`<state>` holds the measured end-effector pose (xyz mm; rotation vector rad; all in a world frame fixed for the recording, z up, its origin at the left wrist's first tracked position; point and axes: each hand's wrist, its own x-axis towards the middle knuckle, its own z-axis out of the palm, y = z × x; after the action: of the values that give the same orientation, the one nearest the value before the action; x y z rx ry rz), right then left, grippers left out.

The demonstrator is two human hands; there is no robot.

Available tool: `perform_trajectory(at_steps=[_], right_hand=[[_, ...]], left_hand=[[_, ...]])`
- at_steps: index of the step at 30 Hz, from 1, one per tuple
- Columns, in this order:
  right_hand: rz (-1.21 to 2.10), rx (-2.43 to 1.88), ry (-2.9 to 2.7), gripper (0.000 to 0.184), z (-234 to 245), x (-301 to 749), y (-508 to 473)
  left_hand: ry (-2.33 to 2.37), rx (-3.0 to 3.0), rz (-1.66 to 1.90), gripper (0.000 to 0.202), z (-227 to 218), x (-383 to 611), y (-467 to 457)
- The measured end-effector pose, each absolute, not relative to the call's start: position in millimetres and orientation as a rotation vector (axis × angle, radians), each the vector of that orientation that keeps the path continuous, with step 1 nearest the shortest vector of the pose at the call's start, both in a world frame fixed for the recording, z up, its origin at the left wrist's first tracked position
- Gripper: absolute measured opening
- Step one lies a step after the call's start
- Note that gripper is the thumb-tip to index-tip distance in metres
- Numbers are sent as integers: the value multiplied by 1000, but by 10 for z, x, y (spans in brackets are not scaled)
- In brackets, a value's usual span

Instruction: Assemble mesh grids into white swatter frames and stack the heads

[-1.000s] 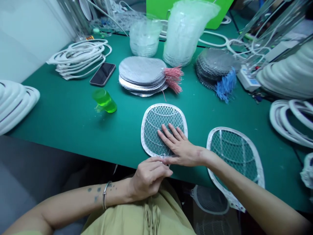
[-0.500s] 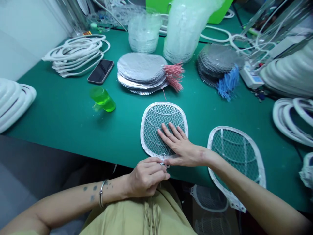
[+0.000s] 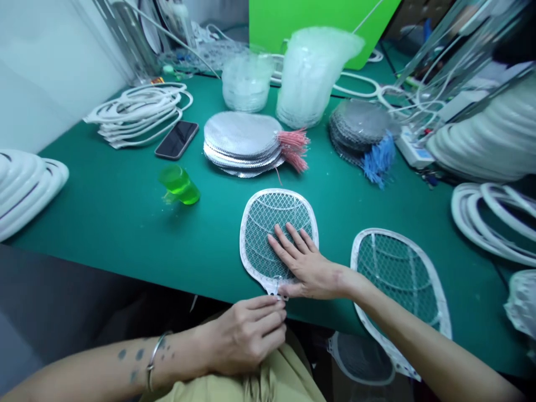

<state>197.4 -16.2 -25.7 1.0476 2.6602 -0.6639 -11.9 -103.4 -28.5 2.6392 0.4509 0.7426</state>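
A white-rimmed mosquito swatter head [image 3: 256, 234] with a diamond mesh lies flat near the table's front edge. My right hand [image 3: 299, 259] rests palm down on its mesh, fingers spread, with the thumb by the narrow neck. At that neck, just off the table edge, my left hand [image 3: 255, 329] is closed in a pinch. Whatever sits between its fingertips is too small to make out. A second swatter head [image 3: 397, 273] lies to the right, partly covered by my right forearm.
Behind lie silvery mesh sheets [image 3: 238, 134] with red wires and dark mesh sheets [image 3: 360, 125] with blue wires. A green cup [image 3: 180, 184] and a phone [image 3: 177, 139] are at left. White frames [image 3: 138, 111] are stacked on both sides; clear plastic stacks [image 3: 305, 84] stand farther back.
The view has tilted up a little, so the table things sit lower in it. My left hand has drawn slightly down and away from the neck; my right hand stays flat on the mesh.
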Motion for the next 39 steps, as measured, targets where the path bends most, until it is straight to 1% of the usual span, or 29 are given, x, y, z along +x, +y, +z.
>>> perform_trajectory(at_steps=[2, 4, 5, 6, 7, 9, 10, 11, 12, 13, 14, 15, 16, 18, 20, 21, 22, 24, 26, 28, 29, 30, 32, 35, 36, 37, 38, 39], right_hand=[[-698, 1053, 2630, 98, -228, 1955, -160], [-736, 1065, 2587, 97, -194, 1931, -152], [-753, 1069, 2562, 97, -173, 1918, -143], [-770, 1070, 2538, 97, -151, 1908, -131], [-794, 1066, 2518, 99, -126, 1901, -116], [-874, 1060, 2507, 107, -74, 1905, -91], [-935, 1068, 2523, 109, -53, 1918, -89], [-1005, 1097, 2555, 106, -40, 1938, -101], [-1068, 1173, 2596, 97, -39, 1965, -131], [-1102, 1314, 2634, 83, -54, 1995, -180], [-1089, 1527, 2655, 71, -87, 2028, -248], [-1016, 1790, 2641, 64, -136, 2059, -331], [-889, 2058, 2585, 63, -200, 2086, -424], [-610, 2412, 2423, 75, -347, 2117, -609], [-484, 2508, 2336, 87, -476, 2108, -749], [-487, 2530, 2315, 88, -520, 2087, -794], [-529, 2571, 2291, 85, -545, 2058, -823], [-715, 2742, 2187, 80, -544, 1978, -840], [-1025, 2923, 2035, 73, -486, 1879, -829], [-1371, 2982, 1888, 65, -391, 1775, -812], [-1481, 2992, 1836, 64, -334, 1733, -806], [-1520, 3008, 1819, 66, -274, 1707, -803], [-1419, 3062, 1867, 72, -159, 1736, -816], [-1077, 3122, 1885, 70, -56, 2051, -935], [-943, 3172, 1799, 72, -56, 2215, -1013], [-795, 3242, 1648, 78, -74, 2392, -1110], [-590, 3339, 1495, 85, -112, 2569, -1222], [-358, 3438, 1372, 88, -165, 2735, -1341]], left_hand=[[473, 2345, 735, 22, -218, -208, -950], [675, 2109, 805, 32, -122, -239, -743], [821, 2068, 838, 31, -84, -234, -608], [953, 2094, 836, 28, -63, -220, -464], [1050, 2178, 791, 30, -66, -200, -322], [1136, 2424, 592, 49, -144, -158, -84], [1157, 2526, 474, 54, -212, -141, -1], [1183, 2599, 384, 56, -287, -127, 56], [1210, 2645, 327, 57, -361, -116, 87], [1236, 2678, 300, 57, -427, -109, 98], [1256, 2702, 288, 57, -478, -104, 95], [1271, 2720, 289, 57, -512, -100, 83], [1289, 2729, 297, 56, -529, -97, 68], [1340, 2721, 319, 56, -525, -92, 44], [1415, 2674, 330, 57, -500, -89, 36], [1456, 2639, 331, 57, -490, -89, 37], [1488, 2601, 325, 57, -485, -90, 40], [1506, 2548, 308, 57, -491, -92, 43], [1502, 2528, 308, 57, -510, -91, 40], [1504, 2528, 309, 57, -521, -84, 31], [1510, 2531, 304, 56, -517, -79, 27], [1514, 2537, 295, 56, -505, -73, 25], [1512, 2555, 274, 57, -459, -61, 32], [1498, 2574, 252, 59, -364, -49, 79], [1478, 2581, 244, 59, -335, -47, 103], [1447, 2585, 230, 59, -308, -47, 131], [1402, 2585, 206, 59, -283, -48, 160], [1349, 2580, 174, 60, -258, -51, 190]])
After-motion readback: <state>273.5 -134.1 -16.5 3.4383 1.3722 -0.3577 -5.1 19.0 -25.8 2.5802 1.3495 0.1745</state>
